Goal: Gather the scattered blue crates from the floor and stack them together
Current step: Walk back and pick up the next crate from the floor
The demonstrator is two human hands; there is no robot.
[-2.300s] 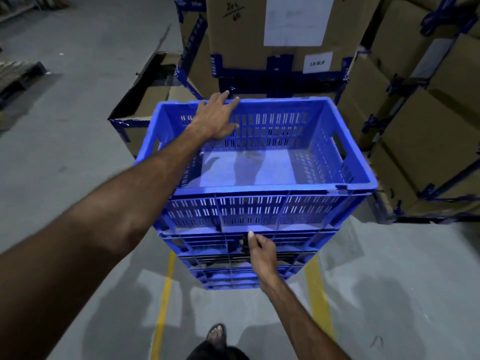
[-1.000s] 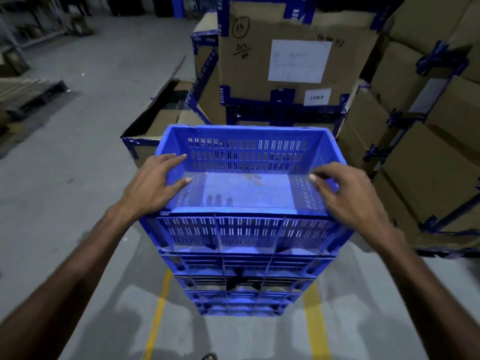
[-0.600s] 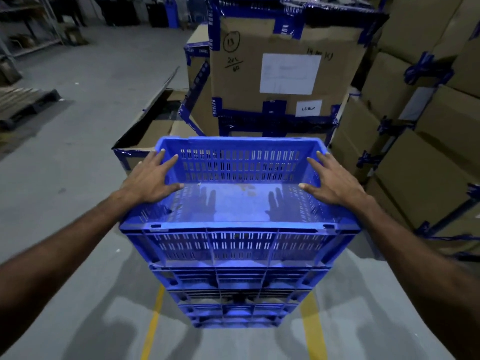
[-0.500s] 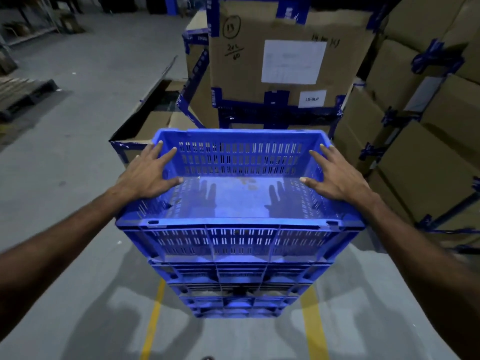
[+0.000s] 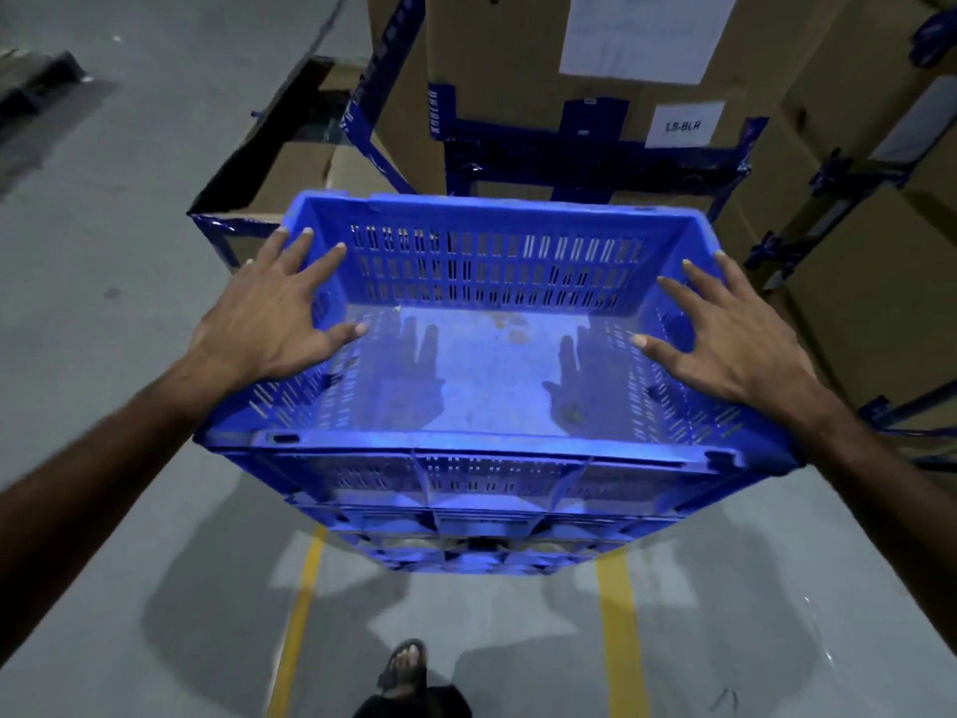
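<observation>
A stack of blue slotted plastic crates stands on the grey floor in front of me. The top crate (image 5: 492, 448) is empty, its scuffed bottom showing. Lower crates (image 5: 476, 551) peek out beneath its near wall. My left hand (image 5: 269, 323) lies flat with spread, straight fingers on the top crate's left rim. My right hand (image 5: 725, 339) lies flat the same way on the right rim. Neither hand curls round the rim.
Taped cardboard cartons (image 5: 595, 85) are piled right behind the stack and along the right (image 5: 870, 282). An open carton (image 5: 290, 163) sits at the back left. Two yellow floor lines (image 5: 298, 614) run under the stack. My sandalled foot (image 5: 404, 671) is below.
My right hand left the lower crate's front and came up to the top crate's right rim; my left slid from the far rim to the left rim. Both hands now lie flat.
</observation>
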